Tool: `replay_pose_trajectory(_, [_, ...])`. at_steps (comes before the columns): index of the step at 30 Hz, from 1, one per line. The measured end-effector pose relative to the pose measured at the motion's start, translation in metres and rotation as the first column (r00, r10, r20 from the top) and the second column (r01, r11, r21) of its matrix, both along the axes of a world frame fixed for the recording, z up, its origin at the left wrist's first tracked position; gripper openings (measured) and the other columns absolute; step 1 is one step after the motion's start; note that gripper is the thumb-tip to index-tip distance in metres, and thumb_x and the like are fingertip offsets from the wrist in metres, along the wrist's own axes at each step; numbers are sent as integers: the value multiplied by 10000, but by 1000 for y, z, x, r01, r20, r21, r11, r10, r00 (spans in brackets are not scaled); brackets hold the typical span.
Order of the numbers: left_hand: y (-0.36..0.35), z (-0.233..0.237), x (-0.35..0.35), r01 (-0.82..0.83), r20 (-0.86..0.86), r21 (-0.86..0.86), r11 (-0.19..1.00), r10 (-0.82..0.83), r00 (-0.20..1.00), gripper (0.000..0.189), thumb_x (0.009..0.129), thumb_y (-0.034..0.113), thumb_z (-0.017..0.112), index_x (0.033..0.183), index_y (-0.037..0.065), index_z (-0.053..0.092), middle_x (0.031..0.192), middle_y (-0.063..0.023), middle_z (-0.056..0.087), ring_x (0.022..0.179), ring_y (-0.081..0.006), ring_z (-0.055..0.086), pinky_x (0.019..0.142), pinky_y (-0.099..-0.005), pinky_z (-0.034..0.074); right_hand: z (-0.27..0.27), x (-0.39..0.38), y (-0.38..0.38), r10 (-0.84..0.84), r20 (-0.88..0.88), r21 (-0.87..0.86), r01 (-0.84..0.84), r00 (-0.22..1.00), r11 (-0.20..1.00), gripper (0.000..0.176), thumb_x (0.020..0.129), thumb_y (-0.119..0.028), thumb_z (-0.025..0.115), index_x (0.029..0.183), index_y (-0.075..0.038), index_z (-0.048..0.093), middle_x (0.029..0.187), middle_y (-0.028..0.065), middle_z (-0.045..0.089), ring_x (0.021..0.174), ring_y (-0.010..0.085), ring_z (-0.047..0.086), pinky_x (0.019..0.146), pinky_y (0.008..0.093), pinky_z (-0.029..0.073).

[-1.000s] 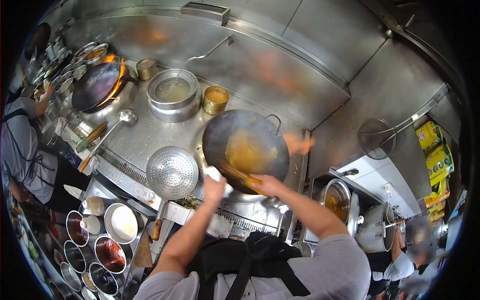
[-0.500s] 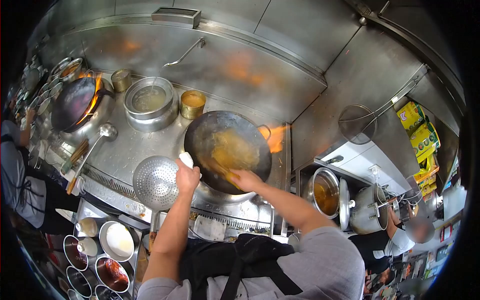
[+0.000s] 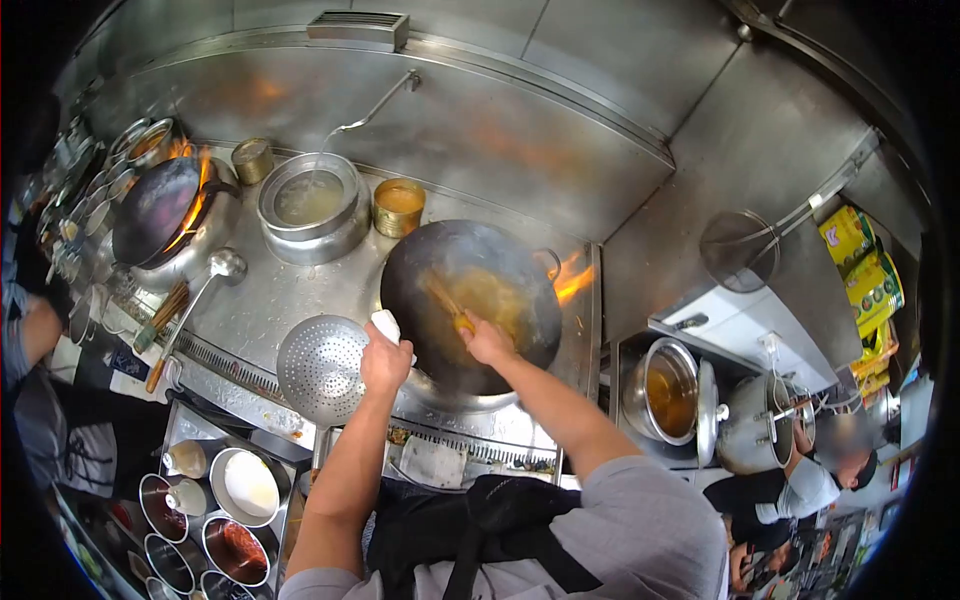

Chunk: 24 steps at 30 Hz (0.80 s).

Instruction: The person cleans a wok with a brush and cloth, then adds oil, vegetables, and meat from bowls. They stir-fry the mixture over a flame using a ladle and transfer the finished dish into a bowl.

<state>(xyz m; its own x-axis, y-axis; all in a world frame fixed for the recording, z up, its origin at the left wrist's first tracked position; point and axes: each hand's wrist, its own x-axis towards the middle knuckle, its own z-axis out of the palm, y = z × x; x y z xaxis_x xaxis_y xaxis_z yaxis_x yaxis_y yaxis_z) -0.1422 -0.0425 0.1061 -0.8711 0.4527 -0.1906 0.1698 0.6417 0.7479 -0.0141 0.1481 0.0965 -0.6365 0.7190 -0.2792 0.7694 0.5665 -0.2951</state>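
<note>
A large black wok sits on the burner with steaming yellowish liquid in it. My left hand is closed around a folded white cloth at the wok's near left rim; any wok handle under it is hidden. Inside the wok, my right hand grips a bamboo wok brush by its yellow-bound end, its bristles slanting up and left over the liquid. A perforated strainer lies just left of my left hand.
Flames rise at the wok's right edge. Behind stand a pot of cloudy liquid and a can. A ladle and second brush lie left; a second wok has flames. Other people stand left and right.
My right hand has moved up and slightly right inside the wok, and the brush now shows more clearly. The left hand stays at the rim with the cloth. The view has shifted slightly.
</note>
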Motion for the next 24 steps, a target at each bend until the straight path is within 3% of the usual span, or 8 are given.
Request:
replay_pose_trajectory(3, [-1,4,1,16,20,7,1000,-16,1000,606,759,254,653,1220,-7,358,965,-321,655,913,-481,644,851,-531,499,37,68,1,274,219,-16,-277,937,961,571,943,-471,495,1479,-317,375,1125,157,681,1016,361,660,857,481,526])
replay_pose_trajectory(5, [1,1,-1,16,10,4,1000,-16,1000,612,757,255,655,1222,-7,356,964,-320,655,913,-481,644,848,-532,500,80,107,20,333,480,-24,-367,811,930,589,937,-481,502,1486,-321,361,1038,159,698,978,348,672,809,475,538])
replay_pose_trajectory(8, [1,0,-7,13,4,-39,999,-13,1000,628,752,251,664,1232,-6,351,959,-318,655,913,-478,645,840,-534,502,81,123,119,252,639,219,-485,727,846,597,938,-476,497,1475,-257,356,968,163,704,931,341,684,797,470,544])
replay_pose_trajectory(10, [2,-2,-9,13,18,-28,1000,-13,1000,622,751,243,665,1228,-3,351,961,-317,656,918,-479,643,838,-531,504,70,70,152,112,327,381,-239,938,893,499,936,-456,503,1341,-167,535,973,170,710,951,346,687,821,478,540])
replay_pose_trajectory(12, [3,-3,-7,-2,23,-32,999,2,1000,619,750,242,665,1226,-1,351,962,-316,656,917,-480,643,836,-531,504,-12,12,162,60,345,340,-184,937,923,430,931,-439,526,1133,-92,679,987,187,711,959,360,686,840,491,535])
replay_pose_trajectory(13, [5,-1,-7,-11,20,-26,1000,11,1000,617,750,240,665,1224,1,351,962,-315,656,916,-482,642,834,-531,503,9,-4,95,-85,122,337,39,989,941,409,927,-420,542,969,-61,732,996,197,710,954,378,682,843,492,534])
replay_pose_trajectory(17, [4,1,-3,-32,7,17,999,32,999,615,750,237,664,1223,1,349,956,-321,654,913,-487,640,825,-533,502,-22,-29,12,-208,-50,102,212,977,972,489,952,-429,497,1328,-122,553,1096,232,674,1048,394,643,920,496,496])
replay_pose_trajectory(24, [2,-2,-8,-9,13,50,999,8,1000,618,761,256,676,1218,-6,352,965,-314,657,918,-474,645,828,-518,507,64,78,-8,181,317,33,-202,931,979,489,955,-418,477,1395,-202,471,1096,170,686,1046,372,645,883,487,513])
